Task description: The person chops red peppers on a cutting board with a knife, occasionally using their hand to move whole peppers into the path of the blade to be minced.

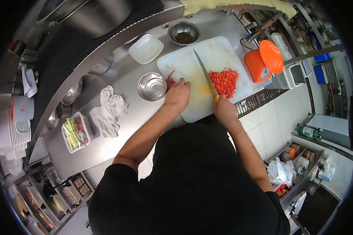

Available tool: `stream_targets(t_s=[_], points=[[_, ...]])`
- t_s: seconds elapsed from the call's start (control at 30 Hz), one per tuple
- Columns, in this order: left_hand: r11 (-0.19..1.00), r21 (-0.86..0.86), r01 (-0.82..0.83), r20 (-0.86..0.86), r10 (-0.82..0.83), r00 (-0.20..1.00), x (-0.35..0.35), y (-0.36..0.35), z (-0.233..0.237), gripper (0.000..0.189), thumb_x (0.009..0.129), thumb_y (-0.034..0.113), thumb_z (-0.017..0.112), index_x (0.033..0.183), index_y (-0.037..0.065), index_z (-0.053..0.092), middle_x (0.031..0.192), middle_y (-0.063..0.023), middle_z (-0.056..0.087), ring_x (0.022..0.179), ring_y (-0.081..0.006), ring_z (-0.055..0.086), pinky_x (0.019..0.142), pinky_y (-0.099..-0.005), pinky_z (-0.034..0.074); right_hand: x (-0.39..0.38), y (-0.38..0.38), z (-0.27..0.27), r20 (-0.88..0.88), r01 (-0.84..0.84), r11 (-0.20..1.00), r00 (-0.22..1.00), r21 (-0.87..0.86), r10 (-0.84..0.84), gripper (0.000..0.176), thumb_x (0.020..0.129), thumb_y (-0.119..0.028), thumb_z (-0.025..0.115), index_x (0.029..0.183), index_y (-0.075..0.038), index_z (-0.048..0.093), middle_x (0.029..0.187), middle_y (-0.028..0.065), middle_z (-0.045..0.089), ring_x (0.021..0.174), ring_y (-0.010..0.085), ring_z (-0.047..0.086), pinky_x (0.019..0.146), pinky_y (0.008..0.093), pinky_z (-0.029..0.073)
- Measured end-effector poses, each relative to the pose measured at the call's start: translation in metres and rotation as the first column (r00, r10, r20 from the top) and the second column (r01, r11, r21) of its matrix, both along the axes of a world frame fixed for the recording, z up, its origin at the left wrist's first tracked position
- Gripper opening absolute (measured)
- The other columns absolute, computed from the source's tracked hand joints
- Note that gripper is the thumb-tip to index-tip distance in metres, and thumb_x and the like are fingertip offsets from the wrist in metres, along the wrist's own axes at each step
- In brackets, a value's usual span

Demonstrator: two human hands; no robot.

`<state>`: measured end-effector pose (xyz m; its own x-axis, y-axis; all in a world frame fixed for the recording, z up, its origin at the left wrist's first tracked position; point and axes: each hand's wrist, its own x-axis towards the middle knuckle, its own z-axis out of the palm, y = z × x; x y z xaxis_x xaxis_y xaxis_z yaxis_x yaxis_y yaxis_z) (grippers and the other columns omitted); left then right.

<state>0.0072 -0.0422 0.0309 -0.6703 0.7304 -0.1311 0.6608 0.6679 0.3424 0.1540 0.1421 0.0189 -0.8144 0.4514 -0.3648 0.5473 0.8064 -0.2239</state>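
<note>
My right hand (226, 111) is wrapped around the yellow handle of a kitchen knife (204, 69). Its long blade lies across the white cutting board (176, 62), pointing away from me. Just right of the blade is a heap of finely chopped red chili (224, 81). At the board's left edge, my left hand (178, 95) is closed, with whole red chilies (170, 81) showing at its fingers. Those fingertips are partly hidden from view. A shiny steel bowl (151, 87) stands immediately left of that hand.
Behind the board are a steel bowl with dark green bits (183, 32) and a white dish (146, 49). An orange scale (259, 62) stands right. To the left lie a crumpled cloth (110, 111) and a white basket of green stalks (76, 133). A metal shelf edge (117, 45) overhangs the counter.
</note>
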Motion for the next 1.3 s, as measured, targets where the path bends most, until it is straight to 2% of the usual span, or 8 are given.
stream_targets(t_s=[0.3,0.4,0.6,0.7,0.8,0.9,1.0,1.3], points=[[0.998,-0.062,-0.016,0.004,0.016,1.000,-0.011,0.004,-0.021,0.023,0.088,0.001,0.058,0.110,-0.002,0.063,0.113,-0.0214,0.066,0.101,-0.0398,0.071,0.086,-0.0494,0.060,-0.001,-0.001,0.002,0.007,0.047,0.997,0.999,-0.062,-0.047,0.040,0.104,-0.035,0.059,0.117,0.002,0.050,0.095,0.0277,0.074,0.091,0.0464,0.074,0.083,0.0561,0.057],[0.996,0.083,-0.037,-0.004,0.037,0.999,-0.008,0.014,-0.020,0.018,0.090,0.006,0.060,0.106,0.000,0.064,0.114,-0.0196,0.067,0.098,-0.0348,0.073,0.081,-0.0446,0.061,-0.001,-0.001,0.004,0.002,0.053,0.997,0.999,-0.055,-0.053,0.040,0.103,-0.035,0.059,0.116,0.002,0.051,0.094,0.0270,0.074,0.090,0.0458,0.074,0.082,0.0559,0.057],[0.720,0.649,-0.245,0.385,-0.034,0.922,0.014,0.036,-0.018,0.021,0.085,0.001,0.070,0.101,0.004,0.057,0.093,-0.0091,0.063,0.070,-0.0197,0.064,0.066,-0.0343,0.053,0.003,-0.001,0.011,-0.047,0.007,0.999,0.999,-0.033,-0.009,0.039,0.102,-0.035,0.061,0.115,0.001,0.052,0.090,0.0257,0.074,0.087,0.0445,0.074,0.078,0.0546,0.058],[0.668,0.591,-0.453,0.621,-0.018,0.783,0.025,0.037,-0.048,0.018,0.086,0.002,0.070,0.098,0.004,0.057,0.083,-0.0049,0.060,0.066,-0.0136,0.061,0.064,-0.0306,0.052,0.003,-0.005,0.013,-0.063,0.000,0.999,0.998,-0.036,-0.002,0.039,0.102,-0.034,0.062,0.114,0.001,0.052,0.090,0.0254,0.074,0.086,0.0444,0.074,0.077,0.0541,0.058],[0.683,0.570,-0.456,0.594,0.041,0.804,0.033,0.029,-0.050,0.014,0.087,0.003,0.070,0.094,0.003,0.058,0.078,-0.0063,0.059,0.064,-0.0168,0.061,0.062,-0.0324,0.052,0.002,-0.011,0.014,-0.044,0.000,0.998,0.999,-0.063,-0.003,0.039,0.102,-0.035,0.062,0.115,0.001,0.052,0.090,0.0251,0.074,0.085,0.0442,0.074,0.076,0.0539,0.058],[0.856,0.441,-0.269,0.363,0.104,0.926,0.029,0.016,-0.033,0.015,0.088,0.011,0.072,0.094,0.004,0.061,0.087,-0.0131,0.065,0.078,-0.0306,0.068,0.070,-0.0436,0.055,0.004,-0.010,0.011,-0.038,-0.007,0.997,0.999,-0.071,0.004,0.039,0.102,-0.035,0.062,0.115,0.000,0.052,0.091,0.0250,0.074,0.086,0.0441,0.074,0.076,0.0537,0.059],[0.911,0.395,-0.118,0.175,0.051,0.983,0.021,0.006,-0.033,0.016,0.088,0.012,0.076,0.091,0.002,0.063,0.085,-0.0150,0.065,0.073,-0.0319,0.067,0.067,-0.0430,0.054,0.002,-0.008,0.011,-0.042,-0.021,0.998,0.999,-0.066,0.019,0.039,0.102,-0.035,0.061,0.116,0.000,0.051,0.091,0.0253,0.074,0.086,0.0441,0.074,0.077,0.0534,0.059],[0.937,0.317,-0.150,0.165,0.101,0.981,0.021,0.015,-0.045,0.010,0.091,0.013,0.072,0.092,0.004,0.070,0.092,-0.0175,0.068,0.086,-0.0406,0.069,0.076,-0.0504,0.055,-0.003,-0.010,0.041,-0.015,-0.050,0.995,0.999,-0.085,0.049,0.039,0.103,-0.033,0.059,0.117,0.002,0.051,0.091,0.0256,0.074,0.086,0.0438,0.075,0.078,0.0528,0.059]])
